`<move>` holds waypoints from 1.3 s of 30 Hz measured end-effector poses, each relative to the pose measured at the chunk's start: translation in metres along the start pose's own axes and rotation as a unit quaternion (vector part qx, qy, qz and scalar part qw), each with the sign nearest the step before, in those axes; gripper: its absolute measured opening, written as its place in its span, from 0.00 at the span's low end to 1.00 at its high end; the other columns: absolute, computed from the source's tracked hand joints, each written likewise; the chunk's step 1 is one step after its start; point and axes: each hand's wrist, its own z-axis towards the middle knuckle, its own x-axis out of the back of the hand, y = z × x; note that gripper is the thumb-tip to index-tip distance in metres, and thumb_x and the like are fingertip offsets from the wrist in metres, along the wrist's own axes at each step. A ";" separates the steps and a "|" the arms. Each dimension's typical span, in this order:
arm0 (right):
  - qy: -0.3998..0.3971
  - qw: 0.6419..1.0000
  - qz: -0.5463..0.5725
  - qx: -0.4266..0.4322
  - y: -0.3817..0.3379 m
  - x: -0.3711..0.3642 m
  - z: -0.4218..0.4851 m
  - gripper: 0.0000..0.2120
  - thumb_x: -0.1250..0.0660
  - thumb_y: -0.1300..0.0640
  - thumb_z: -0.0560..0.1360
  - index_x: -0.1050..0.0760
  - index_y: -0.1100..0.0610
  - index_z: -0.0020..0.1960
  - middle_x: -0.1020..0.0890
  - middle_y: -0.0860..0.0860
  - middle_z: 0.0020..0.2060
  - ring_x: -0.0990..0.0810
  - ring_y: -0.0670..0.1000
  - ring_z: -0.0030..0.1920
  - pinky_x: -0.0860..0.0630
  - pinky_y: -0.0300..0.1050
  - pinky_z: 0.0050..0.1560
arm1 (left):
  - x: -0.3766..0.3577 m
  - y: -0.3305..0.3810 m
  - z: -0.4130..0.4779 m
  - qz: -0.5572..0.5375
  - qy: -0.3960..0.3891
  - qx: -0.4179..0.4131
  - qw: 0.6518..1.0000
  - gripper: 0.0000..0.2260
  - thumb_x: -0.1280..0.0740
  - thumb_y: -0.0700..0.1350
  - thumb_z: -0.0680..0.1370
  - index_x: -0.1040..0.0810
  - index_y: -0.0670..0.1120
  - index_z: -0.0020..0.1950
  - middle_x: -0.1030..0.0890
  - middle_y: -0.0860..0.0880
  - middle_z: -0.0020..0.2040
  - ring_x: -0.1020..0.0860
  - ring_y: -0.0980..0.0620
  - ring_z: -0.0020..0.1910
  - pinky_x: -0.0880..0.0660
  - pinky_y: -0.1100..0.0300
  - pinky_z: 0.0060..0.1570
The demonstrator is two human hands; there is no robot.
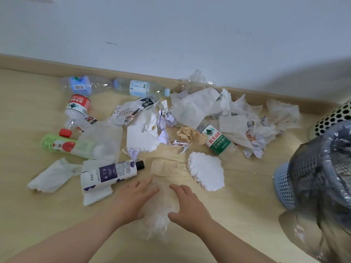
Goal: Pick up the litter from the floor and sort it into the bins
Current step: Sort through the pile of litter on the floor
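From the head camera we look down on a pale wood-grain floor (38, 215) strewn with litter below a white wall (171, 25). Nearest us, a crumpled wad of clear plastic film (161, 219) lies on the floor between both hands. It is wispy and crinkled, and its long axis runs from our fingertips back toward us.

Our left hand (135, 200) presses its left flank, fingers fairly straight and pointing toward the wall. Our right hand (190, 204) presses the other flank, fingers gently arched, thumb laid against the film. Neither hand closes round it; both are spread, with the wad squeezed between them.

Just left of the hands, a smooth white bottle (112, 172) with a purple label lies on its side on a flat tissue (96, 196). Its long axis runs left to right, black cap pointing right.

Right of our fingertips sits a lumpy white foam piece (206, 173) with a beaded, broken edge. Behind it a green-labelled water bottle (216, 142) lies slantwise, its far end under crumpled tissue, with a scrunched brown paper ball (185, 134) beside it.

Along the skirting, two clear bottles (140, 88) lie lengthwise.

At far right stands a blue mesh basket (284, 185) lined with a grey bag, and behind it a white perforated bin (334, 116).
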 end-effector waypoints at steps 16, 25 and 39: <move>0.131 0.968 0.204 -0.067 0.026 0.057 0.012 0.16 0.38 0.49 0.78 0.36 0.49 0.33 0.33 0.44 0.28 0.35 0.43 0.30 0.40 0.36 0.29 | 0.062 0.046 0.047 -0.394 0.171 0.086 0.899 0.06 0.37 0.49 0.79 0.24 0.47 0.48 0.28 0.54 0.34 0.31 0.58 0.35 0.36 0.63 0.36; 0.281 0.887 0.358 -0.075 0.033 0.126 0.013 0.21 0.33 0.48 0.75 0.41 0.54 0.33 0.37 0.49 0.28 0.38 0.48 0.29 0.40 0.43 0.31 | 0.169 0.063 0.091 -0.477 0.188 0.136 0.848 0.12 0.29 0.50 0.73 0.28 0.45 0.38 0.28 0.51 0.36 0.28 0.52 0.38 0.34 0.59 0.38; 0.116 0.718 0.686 -0.021 0.044 0.165 0.005 0.18 0.34 0.59 0.75 0.31 0.46 0.63 0.20 0.54 0.56 0.18 0.56 0.51 0.25 0.52 0.53 | 0.170 0.141 0.106 -0.441 0.123 0.112 0.882 0.14 0.35 0.49 0.77 0.25 0.54 0.63 0.43 0.54 0.73 0.39 0.49 0.71 0.35 0.56 0.65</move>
